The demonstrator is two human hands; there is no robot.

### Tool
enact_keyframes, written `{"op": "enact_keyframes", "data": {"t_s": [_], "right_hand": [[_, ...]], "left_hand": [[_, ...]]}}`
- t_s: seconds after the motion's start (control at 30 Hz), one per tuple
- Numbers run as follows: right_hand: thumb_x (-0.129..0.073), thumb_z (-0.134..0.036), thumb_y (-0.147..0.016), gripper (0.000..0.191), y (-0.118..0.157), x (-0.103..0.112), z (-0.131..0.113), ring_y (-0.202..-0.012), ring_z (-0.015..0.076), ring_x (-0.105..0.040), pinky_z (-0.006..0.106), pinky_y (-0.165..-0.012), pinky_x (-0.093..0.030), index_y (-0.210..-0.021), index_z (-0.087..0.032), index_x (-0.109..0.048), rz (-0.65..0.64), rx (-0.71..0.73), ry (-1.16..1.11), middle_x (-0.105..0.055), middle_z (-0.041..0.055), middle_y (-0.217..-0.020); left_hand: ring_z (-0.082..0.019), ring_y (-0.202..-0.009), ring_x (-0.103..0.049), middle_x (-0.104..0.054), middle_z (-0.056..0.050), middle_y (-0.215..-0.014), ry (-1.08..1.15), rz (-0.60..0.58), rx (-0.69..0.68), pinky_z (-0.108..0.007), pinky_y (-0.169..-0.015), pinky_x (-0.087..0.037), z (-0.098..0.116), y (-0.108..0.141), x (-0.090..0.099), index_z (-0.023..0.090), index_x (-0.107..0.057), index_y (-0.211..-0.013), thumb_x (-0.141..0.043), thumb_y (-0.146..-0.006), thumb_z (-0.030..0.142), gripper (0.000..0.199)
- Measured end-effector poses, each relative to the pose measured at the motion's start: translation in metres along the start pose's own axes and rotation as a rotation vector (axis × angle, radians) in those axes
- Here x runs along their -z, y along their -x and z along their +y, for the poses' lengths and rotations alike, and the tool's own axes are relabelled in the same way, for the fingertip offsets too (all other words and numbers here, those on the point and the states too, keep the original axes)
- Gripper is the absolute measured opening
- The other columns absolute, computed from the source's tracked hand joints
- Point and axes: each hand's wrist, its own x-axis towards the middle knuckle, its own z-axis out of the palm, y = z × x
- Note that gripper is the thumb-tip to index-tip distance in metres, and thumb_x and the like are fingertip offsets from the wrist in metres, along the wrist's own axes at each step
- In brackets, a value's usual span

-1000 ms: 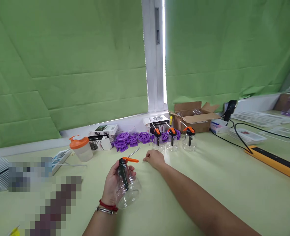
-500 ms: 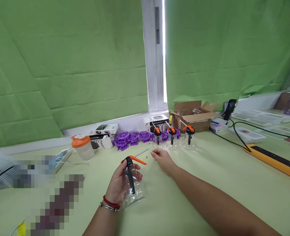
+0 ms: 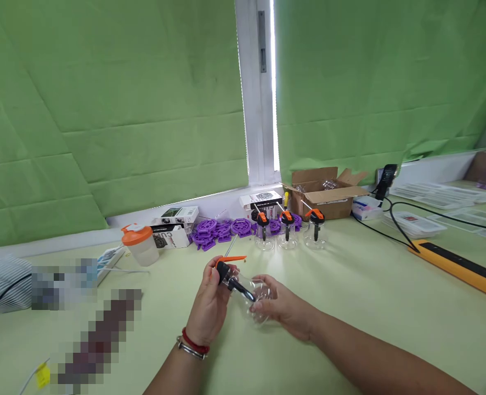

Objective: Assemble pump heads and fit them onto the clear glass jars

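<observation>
The clear, round-bellied bottle (image 3: 246, 286), with a black cap, black handle, orange lever and thin metal spout, is between my 2 hands in front of me, tilted with its cap toward my left; I see straight through its wall. Beyond it, 3 similar clear bottles with black-and-orange tops (image 3: 286, 240) stand upright in a row. Behind them, 1 open brown cardboard box (image 3: 333, 208) holds crumpled-looking transparent pieces. To the left sits 1 translucent plastic cup with an orange lid (image 3: 146, 253), its contents too cloudy to make out. Round purple plastic frames (image 3: 205, 230) lie heaped between the printed cartons (image 3: 172, 237) and the row; they overlap too much for me to count. My left hand (image 3: 210, 302) curls round the cap and neck, thumb against the black plastic. My right hand (image 3: 283, 303) reaches in from the right, fingers and thumb cupped around the bottle's wide bottom.
</observation>
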Motion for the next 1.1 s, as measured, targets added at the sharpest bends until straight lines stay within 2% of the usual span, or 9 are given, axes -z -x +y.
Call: {"op": "enact_keyframes", "data": {"t_s": [0.2,0.4,0.5,0.67,0.77,0.83,0.9,1.03,1.1], "right_hand": [[-0.076,-0.040,-0.065,0.056,0.003,0.011,-0.011,-0.077,0.0128,-0.049,0.025,-0.062,-0.043,-0.109,-0.023,-0.046,0.041,0.099,0.119,-0.046,0.0001,-0.091],[-0.076,-0.040,-0.064,0.073,0.010,0.005,-0.009,-0.087,0.0157,-0.052,0.032,-0.076,-0.047,-0.124,-0.027,-0.036,0.071,0.146,0.411,-0.044,0.0051,-0.109],[-0.074,-0.036,-0.066,0.076,0.011,0.008,-0.012,-0.105,0.0216,-0.049,0.039,-0.091,-0.043,-0.129,-0.028,-0.033,0.081,0.370,0.721,-0.040,0.0089,-0.124],[-0.068,-0.023,-0.071,0.060,0.007,0.018,-0.018,-0.124,0.0276,-0.032,0.045,-0.102,-0.033,-0.126,-0.024,-0.042,-0.019,0.886,1.269,-0.038,0.0120,-0.128],[-0.056,-0.015,-0.080,0.050,0.005,0.021,-0.020,-0.130,0.0264,-0.027,0.047,-0.107,-0.028,-0.127,-0.030,-0.043,-0.066,1.000,1.368,-0.037,0.0087,-0.133],[-0.062,-0.026,-0.079,0.059,0.004,0.022,-0.018,-0.133,0.0289,-0.024,0.050,-0.107,-0.026,-0.133,-0.032,-0.036,-0.008,0.910,1.258,-0.034,0.0093,-0.138],[-0.062,-0.047,-0.077,0.074,0.002,0.023,-0.014,-0.128,0.0305,-0.034,0.050,-0.101,-0.035,-0.139,-0.029,-0.024,0.101,0.651,0.974,-0.034,0.0138,-0.136],[-0.024,-0.065,-0.086,0.063,-0.001,0.025,-0.010,-0.077,0.0211,-0.063,0.040,-0.062,-0.053,-0.133,-0.024,-0.030,0.020,0.052,0.444,-0.052,0.0136,-0.110],[-0.039,-0.063,-0.083,0.061,0.001,0.024,-0.014,-0.074,0.0194,-0.062,0.038,-0.062,-0.053,-0.130,-0.024,-0.035,-0.013,0.065,0.473,-0.052,0.0125,-0.111]], "left_hand": [[-0.009,-0.052,-0.048,-0.053,0.003,-0.069,-0.592,0.027,0.072,-0.019,-0.041,-0.038,0.009,0.000,0.002,0.022,-0.049,-0.101,-0.044,-0.085,0.053,0.035],[-0.006,-0.041,-0.034,-0.034,0.008,-0.053,-0.806,0.054,0.068,-0.017,-0.037,-0.028,0.010,-0.003,0.005,0.020,-0.039,-0.069,-0.042,-0.084,0.054,0.037],[-0.006,-0.042,-0.031,-0.036,0.007,-0.056,-0.768,0.056,0.092,-0.016,-0.037,-0.024,0.013,-0.004,0.003,0.021,-0.039,-0.072,-0.043,-0.082,0.056,0.037],[-0.006,-0.038,-0.028,-0.040,0.008,-0.051,-0.626,0.125,0.333,-0.016,-0.035,-0.015,0.015,-0.003,-0.005,0.022,-0.039,-0.073,-0.043,-0.078,0.063,0.041],[-0.004,-0.034,-0.022,-0.043,0.007,-0.049,-0.568,0.094,0.391,-0.017,-0.034,-0.013,0.012,-0.004,-0.002,0.022,-0.040,-0.073,-0.039,-0.078,0.064,0.043],[-0.004,-0.034,-0.022,-0.043,0.007,-0.050,-0.578,0.108,0.345,-0.018,-0.033,-0.015,0.008,-0.005,0.002,0.021,-0.040,-0.073,-0.037,-0.080,0.064,0.043],[-0.005,-0.036,-0.026,-0.041,0.007,-0.052,-0.656,0.155,0.205,-0.018,-0.034,-0.021,0.003,-0.005,0.006,0.021,-0.040,-0.073,-0.039,-0.080,0.062,0.042],[-0.006,-0.041,-0.034,-0.039,0.008,-0.055,-0.807,0.145,-0.004,-0.018,-0.038,-0.028,-0.003,-0.005,0.008,0.021,-0.039,-0.071,-0.044,-0.082,0.057,0.038],[-0.006,-0.038,-0.032,-0.039,0.008,-0.053,-0.775,0.135,0.062,-0.017,-0.035,-0.026,-0.003,-0.006,0.007,0.021,-0.038,-0.071,-0.042,-0.082,0.059,0.039]]}}
